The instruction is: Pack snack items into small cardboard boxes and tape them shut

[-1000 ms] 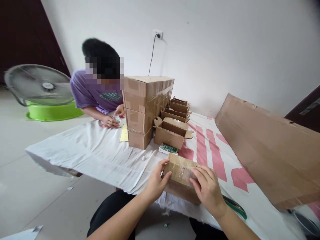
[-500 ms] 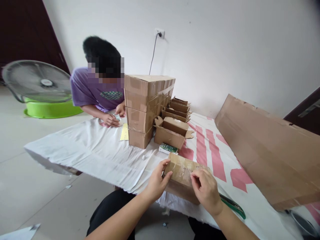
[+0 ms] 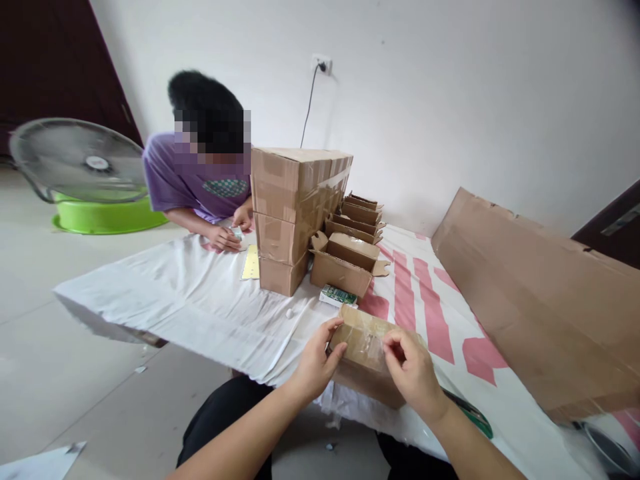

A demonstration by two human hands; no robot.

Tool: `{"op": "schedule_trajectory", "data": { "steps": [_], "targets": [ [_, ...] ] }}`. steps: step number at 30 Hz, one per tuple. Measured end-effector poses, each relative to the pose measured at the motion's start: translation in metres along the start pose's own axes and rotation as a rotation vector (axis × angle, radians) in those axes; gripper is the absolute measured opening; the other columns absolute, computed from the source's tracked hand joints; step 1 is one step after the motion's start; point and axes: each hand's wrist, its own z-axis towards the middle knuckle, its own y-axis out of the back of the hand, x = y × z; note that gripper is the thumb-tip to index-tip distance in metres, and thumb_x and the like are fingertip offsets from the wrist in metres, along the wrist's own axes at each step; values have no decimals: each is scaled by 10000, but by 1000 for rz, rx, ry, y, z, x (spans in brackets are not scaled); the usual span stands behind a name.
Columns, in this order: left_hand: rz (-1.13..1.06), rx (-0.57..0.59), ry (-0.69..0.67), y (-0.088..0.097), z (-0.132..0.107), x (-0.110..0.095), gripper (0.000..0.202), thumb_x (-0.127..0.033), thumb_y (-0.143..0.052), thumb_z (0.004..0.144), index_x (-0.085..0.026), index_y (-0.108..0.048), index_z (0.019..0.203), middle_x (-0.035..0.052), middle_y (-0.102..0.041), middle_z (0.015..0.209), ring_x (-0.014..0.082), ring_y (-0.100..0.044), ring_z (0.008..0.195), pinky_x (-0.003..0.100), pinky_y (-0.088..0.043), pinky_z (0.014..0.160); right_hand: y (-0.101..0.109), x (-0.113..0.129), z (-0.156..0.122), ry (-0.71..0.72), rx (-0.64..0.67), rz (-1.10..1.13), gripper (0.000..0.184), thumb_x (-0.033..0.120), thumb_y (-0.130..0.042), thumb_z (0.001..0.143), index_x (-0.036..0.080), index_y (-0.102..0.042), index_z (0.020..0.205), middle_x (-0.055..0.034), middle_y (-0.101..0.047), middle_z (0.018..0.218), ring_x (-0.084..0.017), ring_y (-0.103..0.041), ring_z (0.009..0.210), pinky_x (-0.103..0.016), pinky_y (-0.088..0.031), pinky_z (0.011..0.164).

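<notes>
A closed cardboard box [image 3: 367,383] lies at the table's near edge, with glossy clear tape [image 3: 369,343] across its top. My left hand [image 3: 321,353] grips the box's left end, thumb on the near side and fingers at the far corner. Over the right part of the top, my right hand [image 3: 407,363] is closed in a pinch at the tape; its fingertips partly hide what they hold. Just behind the box is a small green and white carton [image 3: 339,295]. A green-handled tool [image 3: 470,413] lies beside my right forearm, partly covered by it.
Taped boxes [image 3: 280,200] stand stacked beyond my left hand, with several open boxes [image 3: 345,267] in a row beside them. Across the table a person in a purple shirt [image 3: 175,177] handles a small item. A large cardboard sheet [image 3: 540,300] stands at the right.
My right hand has shifted slightly at the tape and its fingers have turned a little. The left hand keeps its grip on the box. The view has moved slightly.
</notes>
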Motion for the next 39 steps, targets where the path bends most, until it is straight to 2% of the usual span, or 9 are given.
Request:
{"op": "schedule_trajectory", "data": {
  "steps": [3,6,12,21,25,29,33,37,39],
  "targets": [
    [-2,8,-2,0,0,1,380,-249,-561,857,-202,-514,1231,120,-639,1194,262,-606,1126,456,-472,984,12,-2,7,159,145,48,316,54,-393,872,219,-624,1010,-78,-689,1080,-193,-647,1036,-375,-551,881],
    [-6,1,-1,-1,0,3,385,-248,-567,855,-204,-519,1234,121,-638,1196,261,-604,1132,457,-467,996,23,-3,13,297,296,65,418,14,-353,876,229,-652,1073,-61,-704,1078,-177,-645,1047,-384,-553,904],
    [5,0,-19,-3,0,5,372,-247,-539,874,-200,-498,1241,129,-623,1207,257,-596,1147,466,-462,1005,19,-5,16,435,220,-81,296,98,-410,938,217,-678,978,-46,-706,931,-176,-649,878,-349,-567,782],
    [11,17,-11,1,-1,5,377,-260,-560,870,-203,-510,1239,131,-629,1214,264,-604,1150,463,-465,1009,2,-13,12,-97,-75,116,119,203,-457,929,221,-562,877,-1,-625,721,-146,-616,649,-261,-517,594],
    [9,18,7,1,-1,2,388,-272,-559,873,-205,-505,1251,132,-628,1231,268,-606,1153,460,-469,1005,3,2,-24,95,-107,46,128,148,-481,916,228,-565,968,-50,-659,875,-179,-642,831,-318,-535,757],
    [18,22,18,3,-3,-1,377,-321,-546,892,-201,-525,1249,137,-626,1229,275,-596,1147,454,-471,986,-23,1,-88,472,221,-83,283,84,-406,906,235,-623,1008,-13,-646,723,-154,-593,636,-260,-506,576],
    [-74,159,-82,13,-8,-6,361,-514,-503,909,-209,-671,1001,114,-675,1038,289,-556,1135,454,-451,985,-50,-30,-139,430,181,-225,390,174,-274,956,196,-663,959,-52,-711,775,-187,-638,685,-291,-544,602],
    [-179,268,-183,25,-6,-14,727,-672,-179,924,-218,-705,709,119,-670,880,304,-504,1177,478,-401,1029,-53,-55,-163,476,114,-360,323,159,-403,916,218,-656,1108,-13,-767,943,-181,-681,783,-294,-557,706],
    [-90,294,-179,28,-2,-21,679,-624,-211,947,-220,-683,670,111,-669,852,292,-536,1124,464,-428,993,-48,-58,-169,481,150,-367,323,176,-470,892,204,-636,1167,-15,-767,988,-167,-686,766,-269,-550,677]
  ]
}}
